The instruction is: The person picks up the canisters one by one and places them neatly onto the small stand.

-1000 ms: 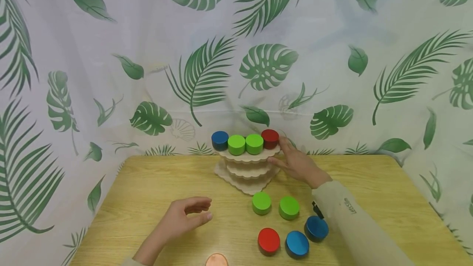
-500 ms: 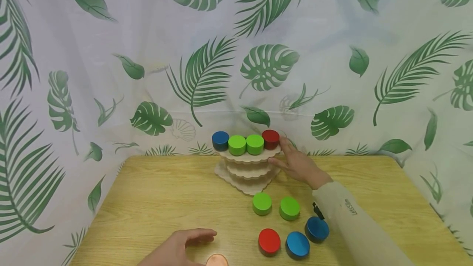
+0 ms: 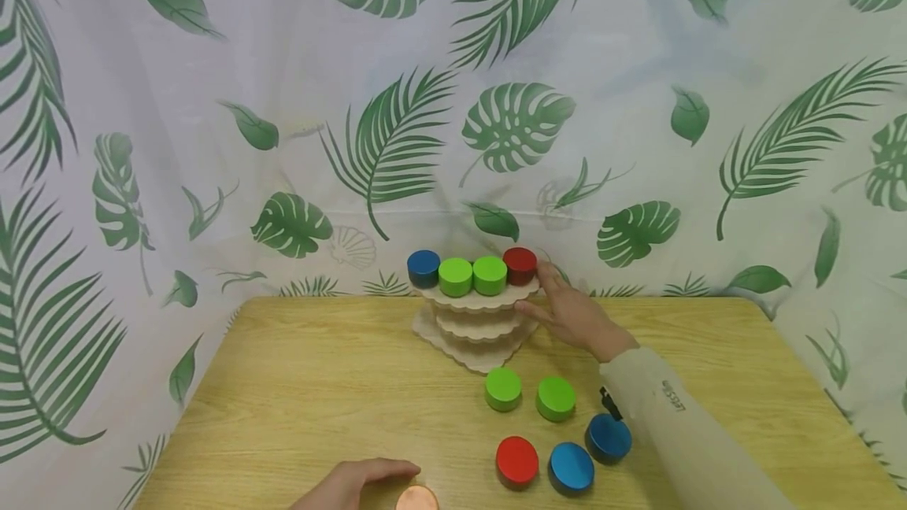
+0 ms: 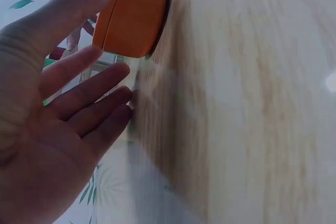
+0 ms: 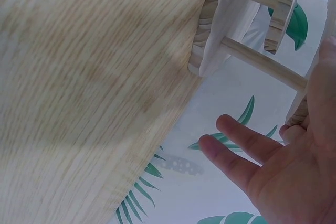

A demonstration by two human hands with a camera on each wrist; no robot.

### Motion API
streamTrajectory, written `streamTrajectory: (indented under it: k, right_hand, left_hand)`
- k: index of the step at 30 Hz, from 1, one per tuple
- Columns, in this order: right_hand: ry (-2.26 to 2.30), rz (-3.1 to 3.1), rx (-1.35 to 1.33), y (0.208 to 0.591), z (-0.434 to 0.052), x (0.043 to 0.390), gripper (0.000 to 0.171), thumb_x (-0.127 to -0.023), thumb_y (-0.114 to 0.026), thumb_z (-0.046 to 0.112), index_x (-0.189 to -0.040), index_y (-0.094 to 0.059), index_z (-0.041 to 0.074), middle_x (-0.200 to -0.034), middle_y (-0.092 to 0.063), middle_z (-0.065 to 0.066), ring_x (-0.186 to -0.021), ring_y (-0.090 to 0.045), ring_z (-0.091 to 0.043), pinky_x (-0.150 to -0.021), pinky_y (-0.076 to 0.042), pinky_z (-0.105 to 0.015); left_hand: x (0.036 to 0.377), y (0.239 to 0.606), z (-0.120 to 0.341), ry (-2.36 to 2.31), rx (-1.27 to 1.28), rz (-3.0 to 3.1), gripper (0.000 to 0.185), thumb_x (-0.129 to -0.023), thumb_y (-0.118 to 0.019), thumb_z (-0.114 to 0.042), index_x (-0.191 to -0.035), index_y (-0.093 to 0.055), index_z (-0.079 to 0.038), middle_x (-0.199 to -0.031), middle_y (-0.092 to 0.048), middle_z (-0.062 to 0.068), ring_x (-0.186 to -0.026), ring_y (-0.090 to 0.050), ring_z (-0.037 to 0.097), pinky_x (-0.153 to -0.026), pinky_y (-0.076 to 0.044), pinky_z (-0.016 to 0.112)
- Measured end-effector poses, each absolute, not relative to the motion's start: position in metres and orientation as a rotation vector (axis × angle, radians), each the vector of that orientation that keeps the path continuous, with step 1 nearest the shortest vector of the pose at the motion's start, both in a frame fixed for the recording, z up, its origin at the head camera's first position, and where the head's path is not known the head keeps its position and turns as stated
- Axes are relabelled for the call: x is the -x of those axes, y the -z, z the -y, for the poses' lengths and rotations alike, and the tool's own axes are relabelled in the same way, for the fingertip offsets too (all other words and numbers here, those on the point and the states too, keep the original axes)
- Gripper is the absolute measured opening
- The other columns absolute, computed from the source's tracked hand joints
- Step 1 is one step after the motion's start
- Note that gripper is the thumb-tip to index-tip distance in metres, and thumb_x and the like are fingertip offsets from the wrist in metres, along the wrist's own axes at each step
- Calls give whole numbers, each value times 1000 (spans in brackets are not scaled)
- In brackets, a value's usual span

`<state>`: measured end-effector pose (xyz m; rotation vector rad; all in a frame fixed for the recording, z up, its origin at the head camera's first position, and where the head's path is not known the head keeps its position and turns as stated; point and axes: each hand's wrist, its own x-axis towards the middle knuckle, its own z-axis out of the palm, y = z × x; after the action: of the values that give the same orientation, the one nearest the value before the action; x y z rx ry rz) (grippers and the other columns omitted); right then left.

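On the worktop [image 3: 340, 368], our right hand [image 3: 575, 319] is gripping twelve-o'clock's tiered stand [image 3: 480, 327]; our left hand [image 3: 343, 486], fingers apart, is bracketing six-o'clock's orange jar [image 3: 416, 499].

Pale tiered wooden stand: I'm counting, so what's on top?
A blue round container, two green round containers and a red round container; anything directly behind them is covered.

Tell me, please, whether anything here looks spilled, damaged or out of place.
Nothing stands out: the tiered stand looks upright, the tins on top sit flat, and no spill or damage shows. The orange tin merely stands apart, by the left hand.
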<state>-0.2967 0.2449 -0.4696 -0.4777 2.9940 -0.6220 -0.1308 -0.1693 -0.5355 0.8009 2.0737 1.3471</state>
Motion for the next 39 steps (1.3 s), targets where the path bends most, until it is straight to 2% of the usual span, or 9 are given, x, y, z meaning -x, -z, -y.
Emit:
streamTrajectory:
  k: [6, 14, 23, 33, 36, 39]
  right_hand:
    - [623, -2985, 472, 473, -246, 298, 97, -108, -51, 56, -166, -7, -8, -174, -11, -29, -150, -39, -52, -122, -37, -63]
    - [621, -2995, 462, 475, -247, 298, 98, -108, -51, 57, -166, -6, -7, -174, -11, -28, -147, -44, -52, -121, -38, -63]
    - [623, -2990, 455, 473, -247, 298, 97, -108, -51, 56, -166, -5, -6, -174, -10, -29, -147, -43, -52, -121, -37, -64]
    - [619, -2998, 461, 474, -247, 299, 98, -107, -51, 58, -166, -6, -7, -174, -12, -29, -146, -45, -52, -120, -39, -64]
    - [624, -3000, 466, 472, -247, 299, 98, -107, -52, 56, -166, -6, -7, -174, -13, -29, -145, -46, -51, -120, -40, -63]
    - [632, -3000, 477, 471, -246, 299, 97, -108, -53, 54, -166, -6, -7, -174, -13, -29, -145, -47, -51, -119, -40, -63]
  left_hand:
    - [130, 541, 166, -1263, -937, -2202, 50, -93, -81, -28, -141, -68, -19, -143, -68, -2, -137, -56, 8, -112, -47, 27]
    - [127, 542, 163, -1236, -1035, -2297, 47, -94, -79, -30, -138, -70, -15, -142, -68, 17, -138, -59, 20, -108, -52, 35]
    - [129, 547, 160, -1237, -1148, -2363, 43, -95, -77, -32, -133, -73, -13, -134, -74, 8, -135, -62, 21, -104, -56, 37]
    - [137, 534, 157, -1359, -743, -2116, 53, -92, -84, -32, -140, -68, -16, -136, -71, -1, -125, -64, 8, -104, -49, 23]
    - [142, 528, 152, -1350, -648, -2164, 56, -89, -86, -36, -140, -68, -21, -134, -72, -5, -124, -65, 10, -106, -51, 29]
    - [148, 523, 147, -1330, -569, -2232, 61, -86, -88, -38, -141, -67, -22, -134, -72, -6, -124, -67, 16, -109, -54, 43]
